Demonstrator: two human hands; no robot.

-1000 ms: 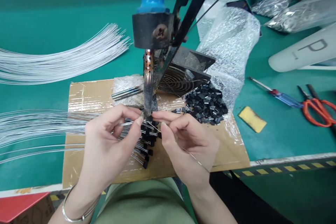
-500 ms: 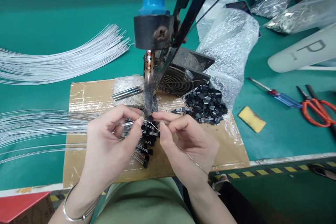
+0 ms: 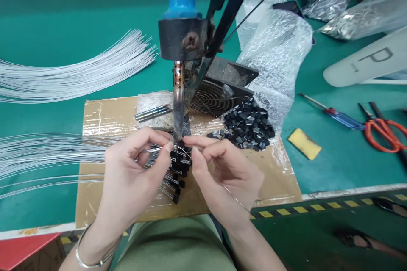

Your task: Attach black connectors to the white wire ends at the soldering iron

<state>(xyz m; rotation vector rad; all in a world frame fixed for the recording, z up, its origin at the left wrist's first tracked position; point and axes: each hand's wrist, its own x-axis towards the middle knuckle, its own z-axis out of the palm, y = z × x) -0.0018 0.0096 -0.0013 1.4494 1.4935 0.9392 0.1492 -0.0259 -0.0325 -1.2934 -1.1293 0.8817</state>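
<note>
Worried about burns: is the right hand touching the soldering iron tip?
Cannot tell: the head view shows the right hand beside the soldering iron tip, but neither contact nor gap plainly.

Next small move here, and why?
Probably draw the index finger of the right hand back slightly without dropping its thin wire: that fingertip looks very close to the soldering iron, beside the left hand's pinched pale wire.

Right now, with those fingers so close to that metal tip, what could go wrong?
The tip sits between the left hand and right hand, close to both; if it is hot, which I can't see, a small slip might burn them. The thin wire in the right hand could slide or kink. The black plugs just below might get nudged.
</note>
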